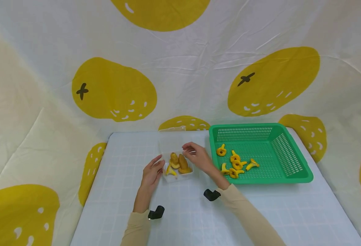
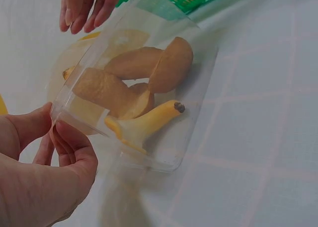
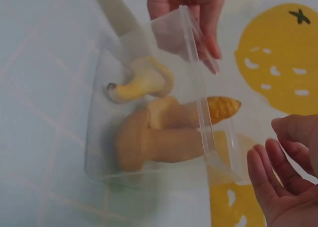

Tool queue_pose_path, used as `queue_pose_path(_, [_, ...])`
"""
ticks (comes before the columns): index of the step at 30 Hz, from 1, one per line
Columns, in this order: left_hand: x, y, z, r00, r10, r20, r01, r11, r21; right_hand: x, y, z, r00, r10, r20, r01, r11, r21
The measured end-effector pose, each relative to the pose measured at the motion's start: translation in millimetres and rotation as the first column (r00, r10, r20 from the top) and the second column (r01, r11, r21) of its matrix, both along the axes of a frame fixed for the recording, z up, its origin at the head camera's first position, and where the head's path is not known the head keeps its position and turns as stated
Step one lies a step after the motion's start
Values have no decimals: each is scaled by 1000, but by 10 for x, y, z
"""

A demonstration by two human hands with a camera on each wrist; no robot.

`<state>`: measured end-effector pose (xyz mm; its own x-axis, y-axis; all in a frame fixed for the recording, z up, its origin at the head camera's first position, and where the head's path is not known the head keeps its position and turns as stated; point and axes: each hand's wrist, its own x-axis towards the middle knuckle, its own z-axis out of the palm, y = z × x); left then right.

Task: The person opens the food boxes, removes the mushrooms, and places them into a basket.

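Observation:
A clear plastic box (image 1: 181, 177) stands on the table with its lid (image 1: 171, 139) raised at the back. Inside lie two brown thick-stemmed mushrooms (image 2: 171, 65) and one yellow chanterelle (image 2: 154, 121). My left hand (image 1: 151, 173) is at the left side of the box, thumb and fingertips pinching its rim in the left wrist view. At the box's far right corner is my right hand (image 1: 197, 157), its fingers loosely bent and holding nothing. The right wrist view shows a gap between these fingers and the box wall (image 3: 102, 155).
A green plastic basket (image 1: 260, 181) stands to the right, with several yellow chanterelles (image 1: 237, 165) at its left side. A pale checked cloth (image 1: 106, 205) covers the table. Behind it hangs a white curtain (image 1: 183, 78) printed with large yellow fruit.

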<state>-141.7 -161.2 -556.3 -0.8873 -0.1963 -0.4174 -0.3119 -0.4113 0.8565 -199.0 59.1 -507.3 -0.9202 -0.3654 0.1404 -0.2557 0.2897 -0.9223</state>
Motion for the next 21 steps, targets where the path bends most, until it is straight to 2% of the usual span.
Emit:
queue_pose_path(7, [4, 19, 18, 1000, 5, -1, -5, 1000, 12, -32, -164, -105, 999, 37, -28, -37, 999, 15])
queue_pose_path(11, [-1, 20, 26, 1000, 8, 10, -9, 1000, 12, -32, -249, -148, 994, 62, -86, -55, 995, 81])
queue_pose_path(16, [-4, 11, 29, 1000, 11, 23, -11, 1000, 3, -15, -336, -163, 972, 108, -207, -68, 979, 192])
queue_pose_path(21, [-11, 6, 23, 999, 14, 35, -14, 1000, 0, 25, -374, -195, 957, 152, -247, -88, 964, 251])
